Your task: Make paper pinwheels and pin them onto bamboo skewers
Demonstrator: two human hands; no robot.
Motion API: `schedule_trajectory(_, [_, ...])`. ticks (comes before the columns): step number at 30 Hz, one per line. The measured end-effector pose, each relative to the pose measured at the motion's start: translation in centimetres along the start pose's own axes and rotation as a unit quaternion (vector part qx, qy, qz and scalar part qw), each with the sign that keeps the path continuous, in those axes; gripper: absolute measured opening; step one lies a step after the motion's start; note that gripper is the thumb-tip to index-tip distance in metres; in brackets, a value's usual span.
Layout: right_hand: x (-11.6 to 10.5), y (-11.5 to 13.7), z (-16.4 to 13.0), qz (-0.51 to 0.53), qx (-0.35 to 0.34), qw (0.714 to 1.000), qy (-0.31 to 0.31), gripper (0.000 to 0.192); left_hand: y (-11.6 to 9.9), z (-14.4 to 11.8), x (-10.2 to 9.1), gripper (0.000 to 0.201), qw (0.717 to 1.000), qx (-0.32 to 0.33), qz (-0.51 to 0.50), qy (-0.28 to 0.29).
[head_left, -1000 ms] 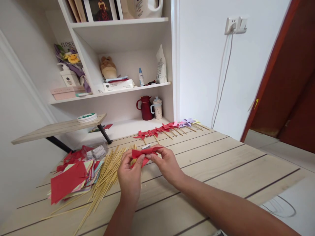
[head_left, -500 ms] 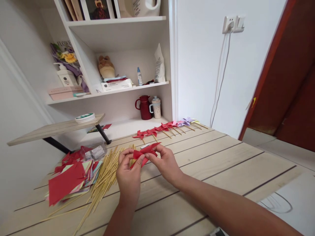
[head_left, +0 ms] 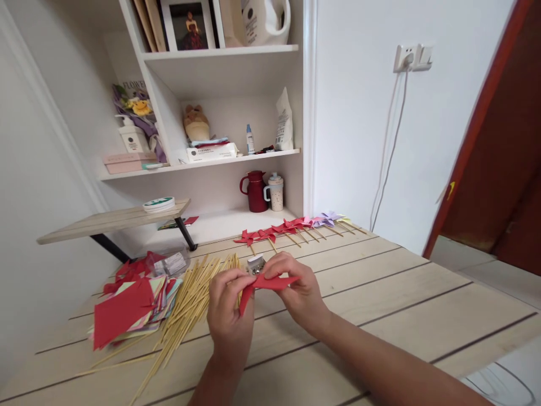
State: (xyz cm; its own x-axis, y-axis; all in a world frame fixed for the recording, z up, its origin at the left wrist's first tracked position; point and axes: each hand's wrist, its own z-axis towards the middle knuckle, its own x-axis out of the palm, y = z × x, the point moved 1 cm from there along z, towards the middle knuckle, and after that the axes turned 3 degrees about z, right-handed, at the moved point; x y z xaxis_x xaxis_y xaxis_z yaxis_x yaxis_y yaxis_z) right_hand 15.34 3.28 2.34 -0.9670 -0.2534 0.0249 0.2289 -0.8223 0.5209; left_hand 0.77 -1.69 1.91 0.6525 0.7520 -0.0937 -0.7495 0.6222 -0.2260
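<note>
Between both hands, above the table, is a red paper pinwheel [head_left: 274, 282] with folded blades. My left hand [head_left: 230, 307] pinches its left side between thumb and fingers. On the other side my right hand [head_left: 298, 287] is closed on the paper, fingertips near its middle. Just behind the hands sits a small open box [head_left: 256, 264] with shiny metal bits in it. To the left lie a heap of thin wooden sticks [head_left: 190, 299] and a stack of coloured paper sheets [head_left: 122, 316], a red one on top. A row of finished pinwheels on sticks [head_left: 287, 226] lies along the back.
A small raised wooden stand [head_left: 114, 219] with black legs is at the back left, next to a clear plastic box [head_left: 171, 263]. Behind the table [head_left: 401, 304] rises a white shelf unit [head_left: 228, 56] holding a red jug [head_left: 256, 192] and a cup [head_left: 275, 193].
My hands have turned the red pinwheel and tilted it, so one blade now hangs down on the left. The view has shifted, and the small box shows more behind the hands.
</note>
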Motion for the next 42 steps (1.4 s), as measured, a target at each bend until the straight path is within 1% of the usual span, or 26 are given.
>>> schedule_trajectory(3, [0.0, 0.1, 0.0, -0.004, -0.058, 0.998, 0.004, 0.017, 0.0, -0.1, -0.1, 0.027, 0.999, 0.031, 0.020, 0.001])
schedule_trajectory(9, [0.1, -0.1, -0.1, -0.013, -0.052, 0.999, 0.002, 0.022, 0.2, -0.1, -0.2, 0.025, 0.998, 0.051, 0.023, 0.012])
schedule_trajectory(13, [0.0, -0.2, -0.1, -0.048, -0.053, 0.997, -0.006, 0.022, 0.2, 0.1, -0.3, 0.024, 0.997, 0.070, 0.039, 0.022])
schedule_trajectory(16, [0.0, -0.1, 0.0, -0.067, -0.080, 0.994, 0.000, 0.024, 0.2, 0.3, -0.5, 0.024, 0.993, 0.095, 0.066, 0.029])
schedule_trajectory(20, [0.0, 0.2, 0.2, -0.072, -0.117, 0.990, 0.015, 0.017, 0.0, 0.5, -0.7, 0.022, 0.987, 0.126, 0.090, 0.030])
schedule_trajectory(26, [-0.2, 0.2, 0.3, -0.077, -0.117, 0.990, 0.023, 0.015, 0.0, 0.5, -0.7, 0.023, 0.986, 0.129, 0.094, 0.039])
schedule_trajectory(33, [-0.6, -0.1, 0.5, -0.080, -0.114, 0.990, 0.031, 0.014, 0.3, 0.0, -0.3, 0.025, 0.988, 0.123, 0.088, 0.035])
schedule_trajectory(36, [-0.7, -0.6, 0.4, -0.071, -0.082, 0.994, 0.032, 0.012, 0.6, -0.2, 0.2, 0.026, 0.990, 0.104, 0.083, 0.041])
schedule_trajectory(38, [-0.8, -1.1, 0.2, -0.056, -0.030, 0.998, 0.028, 0.009, 0.8, -0.5, 0.5, 0.025, 0.992, 0.084, 0.076, 0.054])
schedule_trajectory(40, [-1.0, -1.6, 0.2, -0.027, 0.039, 0.999, 0.020, 0.004, 1.1, -0.8, 0.8, 0.024, 0.993, 0.055, 0.071, 0.082])
schedule_trajectory(41, [-1.1, -1.9, 0.2, -0.008, 0.075, 0.997, 0.012, 0.002, 1.2, -1.0, 0.9, 0.025, 0.992, 0.040, 0.070, 0.097])
schedule_trajectory(42, [-1.3, -2.2, 0.3, 0.011, 0.107, 0.994, -0.006, 0.003, 1.4, -1.2, 1.0, 0.029, 0.991, 0.023, 0.065, 0.112])
